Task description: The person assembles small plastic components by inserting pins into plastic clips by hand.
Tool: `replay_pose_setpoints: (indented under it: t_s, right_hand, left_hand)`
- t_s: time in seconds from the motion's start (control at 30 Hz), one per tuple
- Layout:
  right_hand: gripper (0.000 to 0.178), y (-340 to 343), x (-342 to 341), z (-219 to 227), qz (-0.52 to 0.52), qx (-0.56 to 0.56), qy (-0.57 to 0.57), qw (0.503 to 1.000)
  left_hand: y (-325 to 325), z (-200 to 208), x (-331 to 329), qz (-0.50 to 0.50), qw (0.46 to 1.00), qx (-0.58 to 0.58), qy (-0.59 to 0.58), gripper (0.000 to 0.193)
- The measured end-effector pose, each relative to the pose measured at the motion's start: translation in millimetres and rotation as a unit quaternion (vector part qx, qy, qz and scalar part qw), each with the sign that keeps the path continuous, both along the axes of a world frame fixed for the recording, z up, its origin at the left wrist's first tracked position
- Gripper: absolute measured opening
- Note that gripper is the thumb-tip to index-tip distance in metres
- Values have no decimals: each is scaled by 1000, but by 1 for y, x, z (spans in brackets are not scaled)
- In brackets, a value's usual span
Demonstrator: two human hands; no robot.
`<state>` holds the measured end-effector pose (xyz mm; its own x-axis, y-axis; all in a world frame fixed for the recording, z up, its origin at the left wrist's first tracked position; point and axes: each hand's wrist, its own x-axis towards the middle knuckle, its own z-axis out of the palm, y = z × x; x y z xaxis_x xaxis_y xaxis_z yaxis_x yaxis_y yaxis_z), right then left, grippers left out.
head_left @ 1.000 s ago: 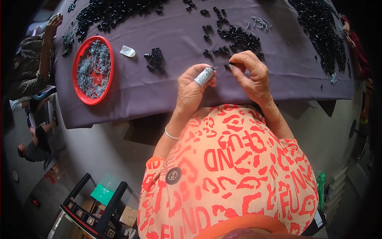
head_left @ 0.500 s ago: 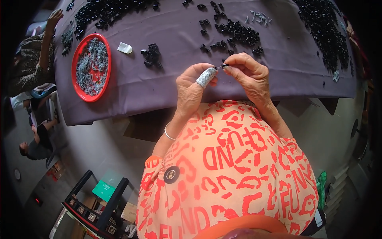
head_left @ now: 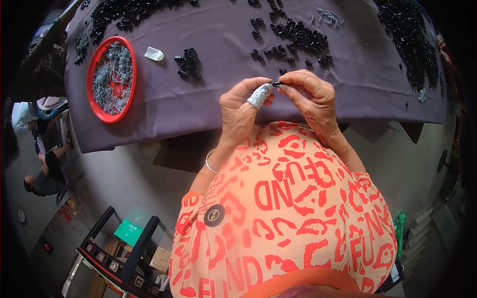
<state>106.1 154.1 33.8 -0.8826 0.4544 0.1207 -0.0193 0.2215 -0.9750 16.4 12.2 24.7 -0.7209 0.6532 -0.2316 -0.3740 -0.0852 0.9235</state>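
- The person's left hand (head_left: 237, 107), right of the tray and nearer the body, keeps a narrow pinch on the left end of a small, shiny, dark piece (head_left: 277, 84); its thumb wears a pale, speckled wrap (head_left: 260, 95).
- The person's right hand (head_left: 314, 94), farther right of the tray, pinches the same piece's right end, thumb and index finger close together; the piece's finer parts are too small to tell.
- The landmark, a red, oval, rimmed tray (head_left: 110, 118), holds many thin grey pieces (head_left: 115, 62) and rests on a purple-grey cloth (head_left: 218, 44).
- Just right of the tray lies a white, round-ended, flat piece (head_left: 154, 53); beyond it, a small cluster of shiny black pieces (head_left: 188, 64).
- Well right of the tray, past that cluster, spreads a larger group of black pieces (head_left: 305, 37), with loose grey sticks (head_left: 330, 18) beside it.
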Motion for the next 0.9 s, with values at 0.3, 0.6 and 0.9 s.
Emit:
replay_pose_setpoints:
  t_s: [0.3,0.6,0.9]
  right_hand:
    - [19,0,-2,1,10,28,-4,1000]
    - [18,-5,-5,-7,2,111,42,993]
    - [20,-2,-4,-4,15,58,37,998]
  left_hand:
    - [0,7,7,26,1000,-13,-12,17]
    - [0,-3,9,45,999,-10,-12,17]
    - [0,1,3,0,1000,-11,3,19]
